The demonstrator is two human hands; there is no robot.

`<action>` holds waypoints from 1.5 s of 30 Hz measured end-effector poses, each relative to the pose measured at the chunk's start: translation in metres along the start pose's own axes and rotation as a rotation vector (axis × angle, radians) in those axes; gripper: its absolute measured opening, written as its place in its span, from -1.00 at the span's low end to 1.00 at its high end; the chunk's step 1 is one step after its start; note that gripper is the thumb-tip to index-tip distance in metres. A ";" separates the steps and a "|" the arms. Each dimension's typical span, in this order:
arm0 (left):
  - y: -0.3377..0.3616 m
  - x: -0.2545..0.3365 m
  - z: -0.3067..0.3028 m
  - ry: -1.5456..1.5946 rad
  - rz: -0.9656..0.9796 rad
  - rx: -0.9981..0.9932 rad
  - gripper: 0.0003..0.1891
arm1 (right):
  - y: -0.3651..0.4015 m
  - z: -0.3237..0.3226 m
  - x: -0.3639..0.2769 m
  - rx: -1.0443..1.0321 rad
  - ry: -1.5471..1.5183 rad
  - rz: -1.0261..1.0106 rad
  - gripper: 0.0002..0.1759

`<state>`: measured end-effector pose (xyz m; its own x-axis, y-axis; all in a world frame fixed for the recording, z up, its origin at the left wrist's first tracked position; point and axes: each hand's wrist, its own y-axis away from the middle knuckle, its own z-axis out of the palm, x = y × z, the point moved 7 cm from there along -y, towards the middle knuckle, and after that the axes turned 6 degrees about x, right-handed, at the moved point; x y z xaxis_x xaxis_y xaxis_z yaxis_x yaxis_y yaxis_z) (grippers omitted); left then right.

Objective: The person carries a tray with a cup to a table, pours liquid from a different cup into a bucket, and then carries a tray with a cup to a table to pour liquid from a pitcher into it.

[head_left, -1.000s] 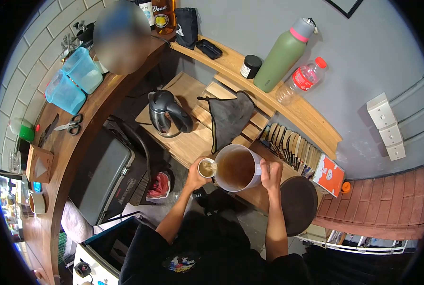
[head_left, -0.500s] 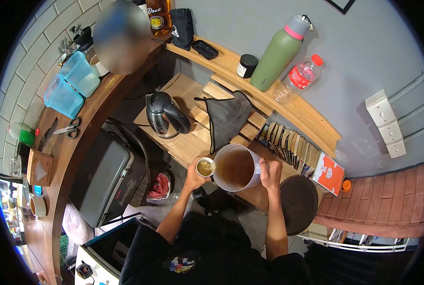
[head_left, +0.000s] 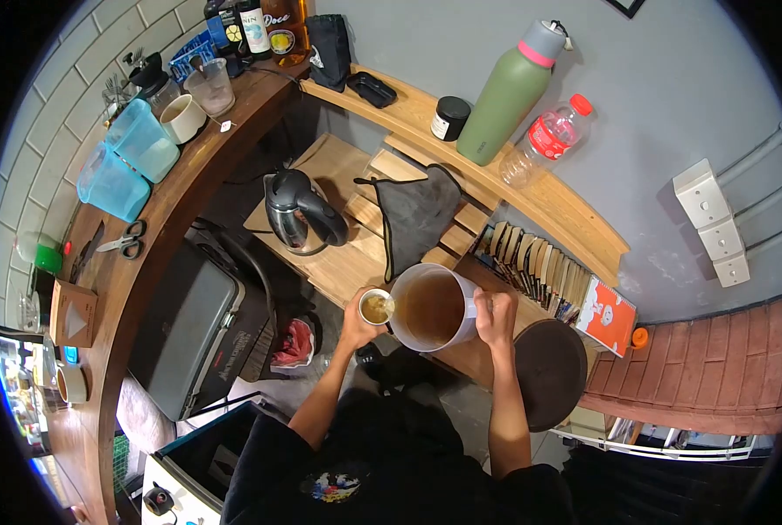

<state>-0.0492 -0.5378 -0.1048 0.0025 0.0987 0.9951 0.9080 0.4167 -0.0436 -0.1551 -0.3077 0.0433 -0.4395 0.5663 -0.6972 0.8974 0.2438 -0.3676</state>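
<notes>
My left hand (head_left: 353, 330) is closed around a small white cup (head_left: 364, 317), which has yellowish, bubbly liquid in it. My right hand (head_left: 497, 321) grips the handle of a large translucent plastic pitcher (head_left: 466, 302), part full of brown liquid. The pitcher's spout meets the cup's rim, and the pitcher seems tipped toward the cup; whether liquid is running between them is hard to make out. Just beyond both vessels lies a dark grey cloth (head_left: 419, 214) on a slatted wooden surface.
An electric kettle (head_left: 299, 210) stands on the wooden surface (head_left: 329, 271). A round brown stool top (head_left: 550, 376) is right of my right hand. The wall shelf (head_left: 575, 223) holds a green bottle (head_left: 509, 101) and a plastic bottle (head_left: 544, 144). Scissors (head_left: 126, 240) lie on the left counter (head_left: 159, 214).
A blurred round shape over the counter's far end is gone, revealing bottles and a clear cup. The cup and pitcher keep nearly the same position, and both hands keep their hold.
</notes>
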 end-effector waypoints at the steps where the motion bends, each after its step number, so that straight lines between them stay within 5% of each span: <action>1: 0.000 0.000 0.001 -0.001 0.000 -0.001 -0.29 | -0.001 0.000 -0.002 -0.004 0.006 -0.012 -0.60; 32: -0.005 -0.004 0.010 0.084 0.021 -0.027 -0.27 | -0.001 -0.009 0.010 0.039 0.040 -0.005 -0.56; 45: -0.004 0.032 0.041 0.079 0.059 -0.048 -0.30 | 0.008 -0.050 0.051 0.165 -0.296 0.081 -0.52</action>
<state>-0.0704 -0.4991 -0.0766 0.0873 0.0496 0.9949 0.9245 0.3681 -0.0995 -0.1679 -0.2376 0.0354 -0.3808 0.3195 -0.8677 0.9222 0.0634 -0.3814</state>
